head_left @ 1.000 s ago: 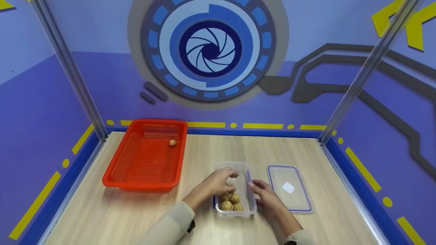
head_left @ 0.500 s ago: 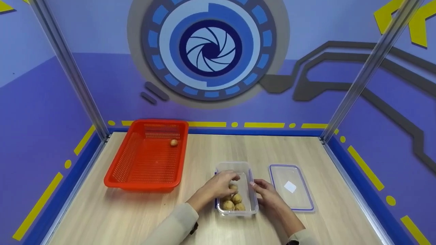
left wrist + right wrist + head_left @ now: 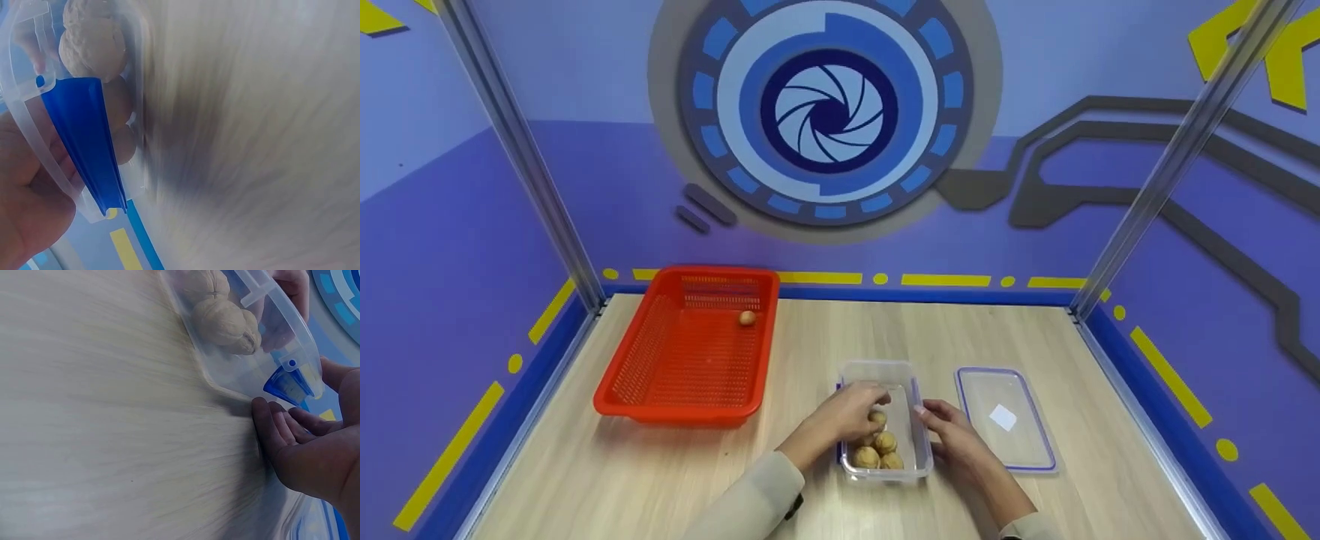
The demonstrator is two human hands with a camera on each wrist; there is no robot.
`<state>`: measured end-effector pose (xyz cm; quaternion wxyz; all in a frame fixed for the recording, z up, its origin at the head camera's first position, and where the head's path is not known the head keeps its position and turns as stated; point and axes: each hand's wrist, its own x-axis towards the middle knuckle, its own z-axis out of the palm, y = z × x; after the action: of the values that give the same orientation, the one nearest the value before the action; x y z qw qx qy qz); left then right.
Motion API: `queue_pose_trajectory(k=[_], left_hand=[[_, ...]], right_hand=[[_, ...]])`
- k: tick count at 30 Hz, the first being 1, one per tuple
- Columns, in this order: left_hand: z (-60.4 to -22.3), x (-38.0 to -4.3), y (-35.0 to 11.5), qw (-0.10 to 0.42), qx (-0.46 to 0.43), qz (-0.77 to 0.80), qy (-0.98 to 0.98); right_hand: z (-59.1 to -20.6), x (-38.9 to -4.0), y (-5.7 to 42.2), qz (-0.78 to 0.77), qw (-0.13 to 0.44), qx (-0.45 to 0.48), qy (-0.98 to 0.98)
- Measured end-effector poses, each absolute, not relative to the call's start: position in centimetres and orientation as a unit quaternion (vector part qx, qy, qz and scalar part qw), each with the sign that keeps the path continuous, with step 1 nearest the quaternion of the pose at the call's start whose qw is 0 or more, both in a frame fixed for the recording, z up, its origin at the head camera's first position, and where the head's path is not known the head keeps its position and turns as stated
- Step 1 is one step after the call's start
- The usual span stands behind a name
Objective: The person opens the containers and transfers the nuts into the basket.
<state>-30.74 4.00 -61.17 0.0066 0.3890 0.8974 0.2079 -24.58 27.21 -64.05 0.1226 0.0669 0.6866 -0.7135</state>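
A clear plastic box (image 3: 913, 474) with blue clips stands on the table with several walnuts (image 3: 867, 457) gathered toward its near end. My left hand (image 3: 847, 411) reaches in over the left wall, its fingers curled down around a walnut (image 3: 878, 418) behind the others. In the left wrist view, a blue clip (image 3: 84, 140) and the box wall partly cover that hand. At the right side my right hand (image 3: 956, 435) holds the box, thumb at the rim and fingers along the outside. The right wrist view shows its fingers (image 3: 270, 424) low beside the box, close to the table.
A red plastic basket (image 3: 682, 411) stands at the back left with one walnut (image 3: 747, 318) in it. To the right of the box lies its clear lid (image 3: 1020, 397) with a blue edge and a white label. Printed panels enclose the table at the back and sides.
The walnut by my left fingers has come into fuller view inside the box as the left hand shifted slightly. My right hand stays at the box's right side.
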Motion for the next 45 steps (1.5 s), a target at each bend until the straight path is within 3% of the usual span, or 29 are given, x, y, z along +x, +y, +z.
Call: queue_pose_trajectory(k=[14, 30, 45], left_hand=[[-61.1, -30.4, 4.3, 0.022, 0.359, 0.195, 0.912], [-61.3, -30.1, 4.4, -0.008, 0.365, 0.168, 0.916], [-61.2, -29.9, 4.5, 0.011, 0.347, 0.176, 0.921]], right_hand=[[-64.0, -24.4, 27.2, -0.707, 0.126, 0.064, 0.693], [-64.2, -24.4, 27.2, -0.711, 0.114, 0.058, 0.692], [-63.2, -24.1, 26.9, -0.666, 0.108, 0.075, 0.734]])
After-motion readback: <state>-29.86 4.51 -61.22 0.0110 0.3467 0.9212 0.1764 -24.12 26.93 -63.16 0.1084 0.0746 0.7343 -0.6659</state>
